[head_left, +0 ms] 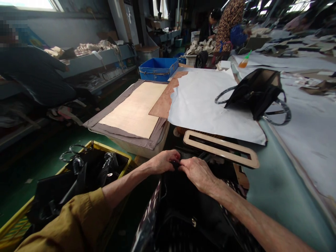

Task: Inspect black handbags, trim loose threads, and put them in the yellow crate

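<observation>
A black handbag (183, 206) lies open in front of my body, its dark inside facing up and a small metal fitting showing within. My left hand (165, 161) is closed, its fingertips pinching a small black piece at the bag's far edge. Right beside it, my right hand (196, 171) is also closed on that edge, thumb and fingers pressed together. The two sets of fingertips nearly touch. Exactly which part of the bag they grip is partly hidden by the fingers.
A yellow crate (126, 159) of black bags stands at left. Ahead are a fabric-covered bin with a pale board (133, 108), a white sheet (202, 98), a slotted wooden frame (220, 148) and a blue bin (157, 68). Another black handbag (254, 91) sits at right. Several people work nearby.
</observation>
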The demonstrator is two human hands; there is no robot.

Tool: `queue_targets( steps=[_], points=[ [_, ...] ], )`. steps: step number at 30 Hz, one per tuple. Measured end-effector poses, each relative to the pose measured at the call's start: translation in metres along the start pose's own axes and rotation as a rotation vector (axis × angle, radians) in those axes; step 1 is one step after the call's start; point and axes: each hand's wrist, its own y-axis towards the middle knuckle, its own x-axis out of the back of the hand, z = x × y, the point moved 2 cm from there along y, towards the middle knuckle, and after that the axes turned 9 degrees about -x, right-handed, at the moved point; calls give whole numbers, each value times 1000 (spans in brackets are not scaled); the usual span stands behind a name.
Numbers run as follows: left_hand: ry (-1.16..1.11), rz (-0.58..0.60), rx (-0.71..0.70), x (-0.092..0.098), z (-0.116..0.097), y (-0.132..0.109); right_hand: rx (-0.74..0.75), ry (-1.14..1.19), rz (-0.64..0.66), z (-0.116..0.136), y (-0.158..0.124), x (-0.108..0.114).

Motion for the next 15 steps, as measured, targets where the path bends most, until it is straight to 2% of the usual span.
queue_targets(
  steps=[3,7,9,12,15],
  points=[
    [-100,48,-61,19,-1,6,1,-62,-25,9,11,19],
    [37,-7,140,40,5,5,-26,-102,-66,21,31,41],
    [71,-60,203,45,8,3,-43,-106,-99,23,38,48],
    [72,-109,190,50,7,2,-64,-100,-141,22,41,56],
    [71,-84,183,55,-4,2,-79,-83,-169,16,30,60]
  ],
)
